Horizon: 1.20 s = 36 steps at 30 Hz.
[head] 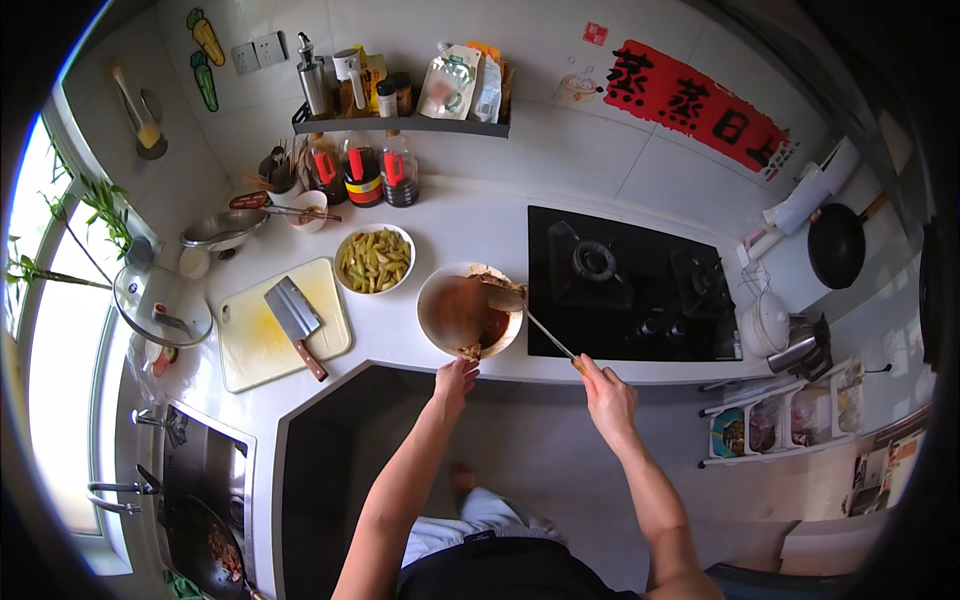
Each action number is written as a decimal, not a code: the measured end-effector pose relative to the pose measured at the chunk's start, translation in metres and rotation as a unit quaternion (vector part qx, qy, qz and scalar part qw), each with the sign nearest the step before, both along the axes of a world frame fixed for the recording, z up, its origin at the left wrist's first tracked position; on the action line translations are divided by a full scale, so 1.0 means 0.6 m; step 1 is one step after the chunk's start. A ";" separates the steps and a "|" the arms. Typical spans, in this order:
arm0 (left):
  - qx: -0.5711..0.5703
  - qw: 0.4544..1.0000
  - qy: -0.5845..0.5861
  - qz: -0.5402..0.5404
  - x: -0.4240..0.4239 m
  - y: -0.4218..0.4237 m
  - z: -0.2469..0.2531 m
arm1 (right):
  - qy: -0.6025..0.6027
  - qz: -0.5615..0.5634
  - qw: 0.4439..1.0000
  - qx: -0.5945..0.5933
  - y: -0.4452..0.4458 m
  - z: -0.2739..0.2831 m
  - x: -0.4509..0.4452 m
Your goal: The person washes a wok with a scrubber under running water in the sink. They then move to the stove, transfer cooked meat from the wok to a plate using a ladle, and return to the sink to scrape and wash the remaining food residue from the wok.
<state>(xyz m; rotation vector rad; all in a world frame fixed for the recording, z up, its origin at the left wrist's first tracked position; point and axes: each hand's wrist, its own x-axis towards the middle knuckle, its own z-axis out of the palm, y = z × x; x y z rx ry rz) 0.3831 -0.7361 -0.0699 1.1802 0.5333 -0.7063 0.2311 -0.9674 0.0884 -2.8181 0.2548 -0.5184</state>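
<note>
A white bowl [512, 335] of dark brown sauce and food sits on the counter, left of the black gas hob; part of its inside is blurred. My right hand [611, 397] grips the wooden-ended handle of a metal spatula or ladle [504, 297], whose head is in the bowl. At the bowl's near rim is my left hand [455, 380], its fingers against the rim. Beside it stands a white bowl of cut green vegetables [375, 259]. A cleaver [292, 309] lies on a pale cutting board [247, 337].
The gas hob [630, 292] adjoins the bowl on the right. Sauce bottles [363, 176] stand at the wall under a shelf [405, 124]. At lower left, a wok [206, 547] with food scraps rests in the sink [251, 465]. A glass lid [163, 304] and a kettle [802, 352] flank the counter.
</note>
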 end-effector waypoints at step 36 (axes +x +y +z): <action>0.544 0.713 0.057 0.438 -0.901 0.946 -0.031 | 0.033 0.697 0.703 -0.135 1.191 0.018 -0.008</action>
